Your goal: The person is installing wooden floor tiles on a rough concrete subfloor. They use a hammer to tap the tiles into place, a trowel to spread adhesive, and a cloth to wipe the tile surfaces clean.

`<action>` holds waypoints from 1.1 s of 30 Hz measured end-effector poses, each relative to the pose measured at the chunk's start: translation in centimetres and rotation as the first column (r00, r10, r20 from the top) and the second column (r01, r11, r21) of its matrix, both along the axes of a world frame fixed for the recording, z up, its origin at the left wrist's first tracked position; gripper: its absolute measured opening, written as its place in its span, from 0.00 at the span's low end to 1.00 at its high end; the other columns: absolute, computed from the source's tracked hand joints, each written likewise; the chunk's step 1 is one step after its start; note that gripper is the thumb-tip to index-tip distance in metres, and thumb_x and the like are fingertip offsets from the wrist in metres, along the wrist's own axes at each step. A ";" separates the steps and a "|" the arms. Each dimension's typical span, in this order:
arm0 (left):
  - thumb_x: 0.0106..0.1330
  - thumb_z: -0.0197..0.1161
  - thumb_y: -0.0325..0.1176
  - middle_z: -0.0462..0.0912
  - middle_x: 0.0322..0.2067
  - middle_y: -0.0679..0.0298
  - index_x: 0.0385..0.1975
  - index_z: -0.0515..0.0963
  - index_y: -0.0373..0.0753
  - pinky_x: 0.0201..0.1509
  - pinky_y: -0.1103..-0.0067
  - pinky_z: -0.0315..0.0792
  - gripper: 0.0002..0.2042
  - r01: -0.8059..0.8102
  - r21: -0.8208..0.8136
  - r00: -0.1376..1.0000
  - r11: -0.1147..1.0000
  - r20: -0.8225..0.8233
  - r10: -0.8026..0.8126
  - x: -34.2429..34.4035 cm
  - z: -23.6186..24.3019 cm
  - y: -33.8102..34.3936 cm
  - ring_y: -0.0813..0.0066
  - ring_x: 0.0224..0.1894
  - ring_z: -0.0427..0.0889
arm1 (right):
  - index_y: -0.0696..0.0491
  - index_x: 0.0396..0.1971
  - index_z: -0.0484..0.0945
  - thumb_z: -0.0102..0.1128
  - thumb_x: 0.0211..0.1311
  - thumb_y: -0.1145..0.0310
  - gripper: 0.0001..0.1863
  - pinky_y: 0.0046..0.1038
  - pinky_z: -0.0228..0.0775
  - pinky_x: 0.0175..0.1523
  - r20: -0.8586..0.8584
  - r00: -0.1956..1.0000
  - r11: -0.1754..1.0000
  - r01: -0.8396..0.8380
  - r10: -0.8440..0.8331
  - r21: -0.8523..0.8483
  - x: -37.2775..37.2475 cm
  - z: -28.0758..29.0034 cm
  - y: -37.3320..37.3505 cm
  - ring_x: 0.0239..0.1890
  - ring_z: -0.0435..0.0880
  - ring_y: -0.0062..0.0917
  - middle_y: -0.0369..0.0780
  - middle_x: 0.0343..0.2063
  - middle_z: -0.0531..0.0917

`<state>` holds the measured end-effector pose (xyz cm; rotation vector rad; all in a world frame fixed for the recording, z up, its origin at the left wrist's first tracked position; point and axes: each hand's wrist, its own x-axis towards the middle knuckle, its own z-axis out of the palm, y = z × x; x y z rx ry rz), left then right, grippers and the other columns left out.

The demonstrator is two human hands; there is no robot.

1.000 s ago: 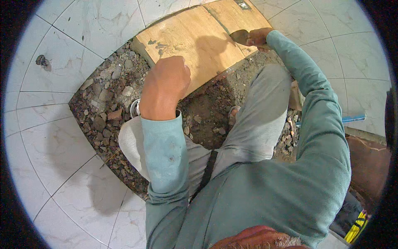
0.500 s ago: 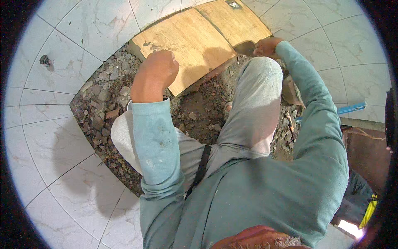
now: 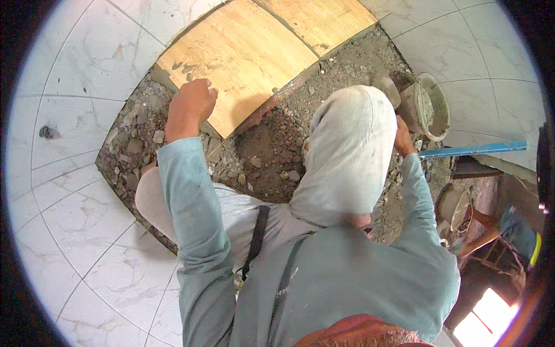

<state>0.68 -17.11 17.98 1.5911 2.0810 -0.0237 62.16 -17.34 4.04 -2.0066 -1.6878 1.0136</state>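
My left hand (image 3: pixel 193 107) is closed, over the left end of a wood-patterned tile (image 3: pixel 248 61); whatever its fingers hold, if anything, is hidden. Behind my raised knee, my right hand (image 3: pixel 403 137) is closed on a trowel (image 3: pixel 385 88). Its blade shows between the knee and a mortar-smeared bucket (image 3: pixel 408 109), while the handle is mostly hidden. A second wood-patterned tile (image 3: pixel 324 20) lies against the first. Dark smears mark the first tile near my left hand. Both tiles border a patch of rubble and soil (image 3: pixel 272 150).
White marbled floor tiles (image 3: pixel 87 63) surround the rubble patch. A long blue bar (image 3: pixel 474 150) lies at the right, past the bucket. Farther right stand another bucket (image 3: pixel 454 205) and a person's bare leg (image 3: pixel 483 237).
My right hand has moved from the tile edge back toward the bucket, taking the trowel along. My left hand has shifted slightly left and stays closed. The view has tilted, bringing more of the right side in.
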 end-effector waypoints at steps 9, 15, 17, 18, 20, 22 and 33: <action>0.75 0.55 0.45 0.67 0.71 0.46 0.69 0.70 0.39 0.75 0.60 0.62 0.26 0.096 0.283 0.995 0.954 -0.067 -0.080 -0.8 -15.3 5.4 0.47 0.73 0.66 | 0.52 0.58 0.76 0.67 0.67 0.61 0.22 0.49 0.69 0.63 0.596 0.801 0.705 -0.448 0.045 0.549 -10.6 -1.5 6.1 0.62 0.76 0.49 0.50 0.54 0.79; 0.77 0.50 0.52 0.57 0.77 0.51 0.74 0.64 0.44 0.80 0.54 0.48 0.30 0.057 0.471 0.998 0.880 -0.021 -0.053 -0.7 -22.3 7.8 0.44 0.79 0.53 | 0.47 0.59 0.76 0.66 0.66 0.68 0.21 0.47 0.68 0.68 0.324 0.827 0.498 -0.542 0.459 0.677 -23.9 -3.5 12.5 0.64 0.75 0.44 0.42 0.54 0.79; 0.78 0.49 0.53 0.54 0.78 0.53 0.76 0.61 0.46 0.82 0.54 0.42 0.31 0.049 0.453 0.998 0.890 -0.049 -0.031 -0.8 -23.3 8.1 0.45 0.80 0.49 | 0.46 0.58 0.77 0.65 0.67 0.69 0.20 0.47 0.69 0.67 0.350 0.793 0.523 -0.597 0.498 0.609 -24.3 -3.7 13.1 0.63 0.76 0.44 0.41 0.53 0.80; 0.79 0.47 0.54 0.53 0.79 0.54 0.78 0.58 0.48 0.82 0.53 0.38 0.31 0.074 0.455 0.995 0.887 -0.097 -0.033 -0.7 -23.7 8.1 0.47 0.81 0.47 | 0.47 0.55 0.77 0.64 0.67 0.70 0.17 0.44 0.73 0.61 0.299 0.795 0.549 -0.588 0.528 0.594 -23.6 -3.4 12.8 0.57 0.80 0.44 0.42 0.50 0.81; 0.79 0.46 0.54 0.54 0.79 0.55 0.78 0.57 0.49 0.81 0.52 0.39 0.31 0.139 0.477 0.978 0.868 -0.206 -0.043 -0.7 -24.2 8.0 0.48 0.80 0.48 | 0.50 0.50 0.78 0.65 0.67 0.69 0.13 0.43 0.76 0.51 0.212 0.831 0.695 -0.548 0.514 0.466 -21.1 -2.5 9.9 0.49 0.82 0.45 0.44 0.46 0.81; 0.80 0.45 0.53 0.55 0.78 0.55 0.78 0.58 0.49 0.81 0.51 0.42 0.30 0.152 0.411 0.953 0.899 -0.303 -0.022 -0.5 -24.4 8.1 0.49 0.80 0.51 | 0.50 0.46 0.79 0.66 0.68 0.68 0.10 0.43 0.76 0.44 0.160 0.947 0.874 -0.320 0.279 0.366 -17.2 -1.4 4.6 0.43 0.82 0.48 0.45 0.42 0.81; 0.80 0.44 0.54 0.58 0.77 0.57 0.76 0.61 0.50 0.80 0.52 0.44 0.29 0.076 0.536 0.976 0.841 -0.212 0.047 0.9 -23.7 8.1 0.49 0.80 0.52 | 0.49 0.46 0.80 0.71 0.64 0.55 0.18 0.41 0.76 0.40 0.503 0.863 0.997 0.074 -0.046 -0.037 -1.8 -5.2 -10.0 0.37 0.86 0.39 0.45 0.34 0.84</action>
